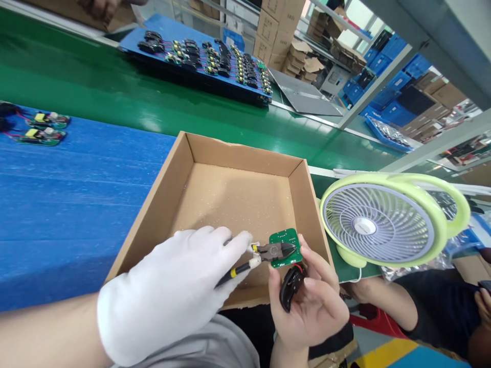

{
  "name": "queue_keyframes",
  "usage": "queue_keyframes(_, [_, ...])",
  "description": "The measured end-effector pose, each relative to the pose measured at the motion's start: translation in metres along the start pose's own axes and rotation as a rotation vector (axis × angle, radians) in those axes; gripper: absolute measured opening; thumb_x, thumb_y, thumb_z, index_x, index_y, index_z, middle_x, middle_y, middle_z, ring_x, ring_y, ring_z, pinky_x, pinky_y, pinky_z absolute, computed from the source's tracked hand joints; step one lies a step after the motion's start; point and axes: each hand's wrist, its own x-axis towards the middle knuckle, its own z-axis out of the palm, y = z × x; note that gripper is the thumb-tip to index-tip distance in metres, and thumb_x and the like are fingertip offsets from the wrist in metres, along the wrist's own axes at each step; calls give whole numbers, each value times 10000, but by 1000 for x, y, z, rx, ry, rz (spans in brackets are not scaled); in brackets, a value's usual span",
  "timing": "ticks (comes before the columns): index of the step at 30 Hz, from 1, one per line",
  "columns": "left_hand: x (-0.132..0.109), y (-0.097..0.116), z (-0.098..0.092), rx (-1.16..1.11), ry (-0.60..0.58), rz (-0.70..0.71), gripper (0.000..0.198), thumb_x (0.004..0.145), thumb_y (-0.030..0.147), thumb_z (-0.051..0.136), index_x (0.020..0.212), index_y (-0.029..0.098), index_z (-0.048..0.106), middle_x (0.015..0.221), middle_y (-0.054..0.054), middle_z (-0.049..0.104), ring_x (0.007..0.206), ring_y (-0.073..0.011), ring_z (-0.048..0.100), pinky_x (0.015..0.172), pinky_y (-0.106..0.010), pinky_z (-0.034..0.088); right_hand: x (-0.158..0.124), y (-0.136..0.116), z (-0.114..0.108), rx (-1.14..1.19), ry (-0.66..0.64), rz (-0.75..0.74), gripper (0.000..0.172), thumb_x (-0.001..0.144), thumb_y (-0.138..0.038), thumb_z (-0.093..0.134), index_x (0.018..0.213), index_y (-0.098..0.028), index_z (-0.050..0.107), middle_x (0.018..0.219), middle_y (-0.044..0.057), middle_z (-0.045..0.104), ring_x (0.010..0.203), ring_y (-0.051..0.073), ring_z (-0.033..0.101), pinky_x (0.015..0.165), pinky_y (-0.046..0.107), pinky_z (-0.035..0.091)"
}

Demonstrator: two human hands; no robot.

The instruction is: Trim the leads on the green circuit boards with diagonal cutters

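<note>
My left hand (pixel 164 286), in a white glove, is closed around a pair of diagonal cutters (pixel 273 251) with black and yellow handles. Their jaws lie across the face of a small green circuit board (pixel 284 236), close to its solder points. The bare fingers of my right hand (pixel 312 312) pinch that board by its edges. A curved black plastic part (pixel 290 292), with a bit of red wire by it, also rests in my right hand's grip. Both hands are over the near right part of a shallow cardboard box (pixel 245 158), whose floor carries tiny scattered specks.
A green fan (pixel 378 225) stands right of the box. On the blue mat (pixel 84 204) at left lie wired boards (pixel 44 135). Across the green bench, a blue tray (pixel 153 25) bears rows of boards and black parts. Another person's arm (pixel 387 301) shows at right.
</note>
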Motion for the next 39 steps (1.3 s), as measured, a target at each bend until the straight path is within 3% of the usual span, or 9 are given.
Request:
queue_keyframes(5, [0,-3,-1,3,0,19,228,940,129,501,1048,242,667,783,-53,708,564,-282,700,500,-408,465,1,3,-1,10,-19,-28,586,835,23,935,1242,-270,631,1408,82,753,1360,304,795,959,541,804])
queue_keyframes(20, [0,-1,-2,66,-16,10,257,838,79,523,973,267,634,742,-27,677,545,-269,655,529,-385,402,4,-2,1,15,-20,-45,521,911,100,840,1249,-221,604,1405,96,745,1354,268,794,1050,561,772])
queue_keyframes(26, [-2,1,-1,105,-20,18,226,872,103,512,956,273,634,713,-14,646,493,-275,632,494,-395,400,6,-3,2,31,-42,-48,507,924,94,829,1248,-221,599,1405,90,735,1356,252,793,1041,504,779])
queue_keyframes(29, [-2,2,-2,136,-132,-4,200,914,150,511,980,284,643,736,-23,664,520,-294,671,493,-396,423,6,-3,2,44,-52,-51,520,917,102,827,1257,-219,600,1411,95,729,1365,252,786,1044,496,779])
queue_keyframes(35, [7,8,-11,129,-493,-100,218,972,209,506,1076,286,681,828,-56,722,643,-351,774,537,-424,516,4,-2,0,67,-58,-3,513,909,86,840,1240,-232,611,1386,98,735,1345,264,790,1017,536,786])
queue_keyframes(39, [15,11,-15,111,-592,-146,236,984,201,509,1119,292,680,899,-64,765,721,-356,806,578,-422,524,6,-3,0,79,-62,18,501,892,77,853,1213,-225,615,1352,111,749,1325,281,807,976,492,797])
